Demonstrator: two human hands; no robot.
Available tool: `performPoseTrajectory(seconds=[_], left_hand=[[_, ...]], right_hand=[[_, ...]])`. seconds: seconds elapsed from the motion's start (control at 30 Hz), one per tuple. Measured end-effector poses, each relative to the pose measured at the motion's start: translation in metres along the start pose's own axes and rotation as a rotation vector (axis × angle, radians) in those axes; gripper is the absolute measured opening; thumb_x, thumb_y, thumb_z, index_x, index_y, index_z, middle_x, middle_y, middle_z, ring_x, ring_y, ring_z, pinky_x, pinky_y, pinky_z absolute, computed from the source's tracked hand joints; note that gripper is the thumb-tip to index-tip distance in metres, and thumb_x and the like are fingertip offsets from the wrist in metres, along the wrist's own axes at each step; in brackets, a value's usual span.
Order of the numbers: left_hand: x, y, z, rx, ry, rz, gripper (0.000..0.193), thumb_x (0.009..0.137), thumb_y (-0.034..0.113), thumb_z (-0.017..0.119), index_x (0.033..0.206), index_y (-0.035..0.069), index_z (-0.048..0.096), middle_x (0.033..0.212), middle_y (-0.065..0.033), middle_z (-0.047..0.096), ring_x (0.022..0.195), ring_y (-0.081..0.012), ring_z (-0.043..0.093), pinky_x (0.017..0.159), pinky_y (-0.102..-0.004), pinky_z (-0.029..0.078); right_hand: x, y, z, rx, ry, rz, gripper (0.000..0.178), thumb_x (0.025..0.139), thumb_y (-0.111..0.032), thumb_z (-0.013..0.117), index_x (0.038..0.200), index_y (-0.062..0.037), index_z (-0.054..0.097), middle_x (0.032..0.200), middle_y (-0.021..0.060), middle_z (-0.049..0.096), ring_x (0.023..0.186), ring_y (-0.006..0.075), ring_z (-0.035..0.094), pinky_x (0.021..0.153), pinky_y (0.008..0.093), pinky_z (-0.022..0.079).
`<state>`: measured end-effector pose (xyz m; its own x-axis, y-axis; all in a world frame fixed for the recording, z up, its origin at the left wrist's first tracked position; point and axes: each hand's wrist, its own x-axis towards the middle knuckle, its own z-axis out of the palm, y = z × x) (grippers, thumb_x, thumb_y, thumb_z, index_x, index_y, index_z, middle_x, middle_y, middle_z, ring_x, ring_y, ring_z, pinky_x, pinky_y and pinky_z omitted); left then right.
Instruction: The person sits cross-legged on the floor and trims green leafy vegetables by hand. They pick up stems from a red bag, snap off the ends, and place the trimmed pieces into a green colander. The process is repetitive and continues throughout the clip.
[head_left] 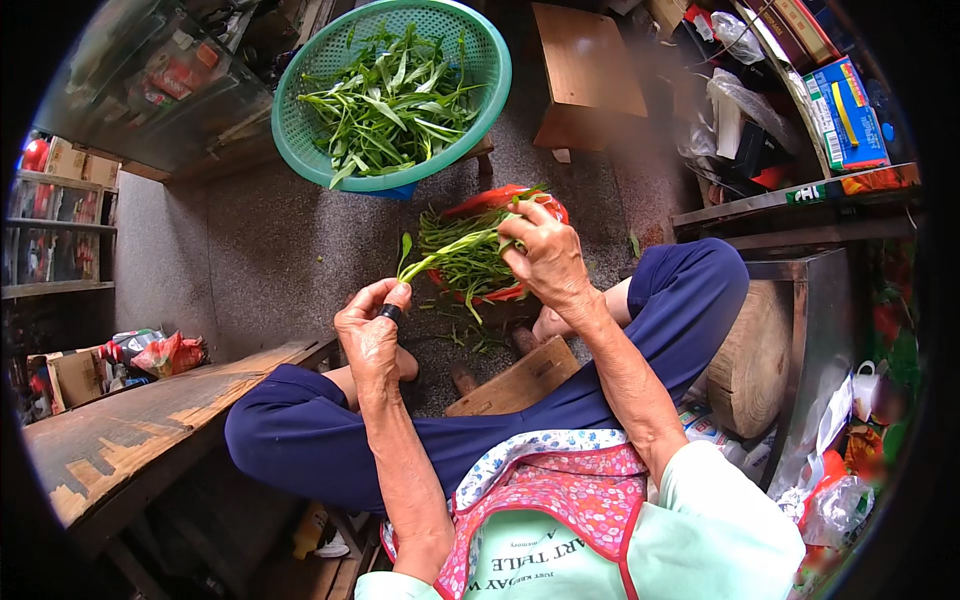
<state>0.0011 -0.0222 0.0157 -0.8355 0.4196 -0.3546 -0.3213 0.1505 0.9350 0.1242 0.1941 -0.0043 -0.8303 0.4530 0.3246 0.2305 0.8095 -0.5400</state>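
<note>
Several leafy green stems (450,249), like water spinach, stretch between my two hands above the floor. My left hand (371,325) pinches one end between thumb and fingers and wears a black band on a finger. At the other end, my right hand (545,255) has its fingers curled round the stems. Beneath them a red plastic bag (488,203) lies open on the floor, with a heap of long green stems (472,270) on it. Farther off, a green plastic colander (292,110) is raised off the floor and holds a pile of picked leaves (395,110).
A small wooden stool (588,75) stands beyond on the right. Low between my legs is a wooden piece (515,382). A worn wooden bench (170,415) runs along my left; shelves with boxes (845,115) and a round log (748,360) are at my right. Plant scraps (478,342) litter the floor.
</note>
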Motion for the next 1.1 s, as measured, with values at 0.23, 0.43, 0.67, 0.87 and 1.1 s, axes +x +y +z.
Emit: performPoseTrajectory(seconds=[0.23, 0.43, 0.67, 0.87, 1.1], left_hand=[[0.000, 0.000, -0.002, -0.212, -0.150, -0.272, 0.017, 0.086, 0.007, 0.075, 0.099, -0.004, 0.070, 0.082, -0.0056, 0.068, 0.070, -0.0148, 0.065, 0.072, -0.0259, 0.053], [-0.002, -0.001, -0.003, -0.100, -0.156, -0.351, 0.018, 0.083, 0.011, 0.076, 0.096, 0.000, 0.072, 0.082, -0.0045, 0.068, 0.073, -0.0149, 0.070, 0.061, -0.0189, 0.043], [-0.001, -0.001, 0.005, -0.090, -0.115, -0.311, 0.019, 0.083, 0.010, 0.077, 0.097, -0.002, 0.073, 0.082, -0.0060, 0.069, 0.072, -0.0146, 0.069, 0.064, -0.0198, 0.044], [-0.003, -0.005, 0.008, -0.201, -0.193, -0.327, 0.021, 0.085, 0.010, 0.076, 0.102, -0.003, 0.071, 0.084, -0.0072, 0.071, 0.075, -0.0149, 0.069, 0.069, -0.0218, 0.049], [-0.004, -0.007, 0.007, -0.282, -0.366, -0.321, 0.024, 0.088, 0.012, 0.074, 0.105, -0.004, 0.069, 0.093, -0.0103, 0.072, 0.081, -0.0189, 0.072, 0.078, -0.0236, 0.055]], right_hand=[[-0.006, 0.013, 0.001, -0.163, -0.217, -0.186, 0.017, 0.070, -0.014, 0.072, 0.086, -0.0112, 0.068, 0.082, 0.0033, 0.059, 0.076, 0.0242, 0.063, 0.065, 0.0375, 0.052], [-0.004, 0.032, 0.000, 0.275, -0.071, 0.085, 0.008, 0.075, -0.008, 0.068, 0.081, -0.0041, 0.071, 0.080, 0.0033, 0.068, 0.072, 0.0155, 0.064, 0.068, 0.0318, 0.052], [0.017, 0.017, -0.021, 0.734, 0.034, 0.356, 0.006, 0.087, -0.006, 0.067, 0.091, -0.0031, 0.072, 0.082, 0.0022, 0.069, 0.071, 0.0091, 0.062, 0.065, 0.0259, 0.052], [0.005, -0.029, 0.000, 0.119, -0.341, -0.169, 0.016, 0.075, -0.017, 0.070, 0.086, -0.0067, 0.072, 0.081, 0.0082, 0.060, 0.073, 0.0285, 0.066, 0.065, 0.0400, 0.053], [0.001, -0.015, 0.005, 0.310, -0.221, -0.055, 0.011, 0.074, -0.012, 0.069, 0.081, -0.0043, 0.071, 0.073, 0.0084, 0.062, 0.067, 0.0252, 0.064, 0.061, 0.0358, 0.051]])
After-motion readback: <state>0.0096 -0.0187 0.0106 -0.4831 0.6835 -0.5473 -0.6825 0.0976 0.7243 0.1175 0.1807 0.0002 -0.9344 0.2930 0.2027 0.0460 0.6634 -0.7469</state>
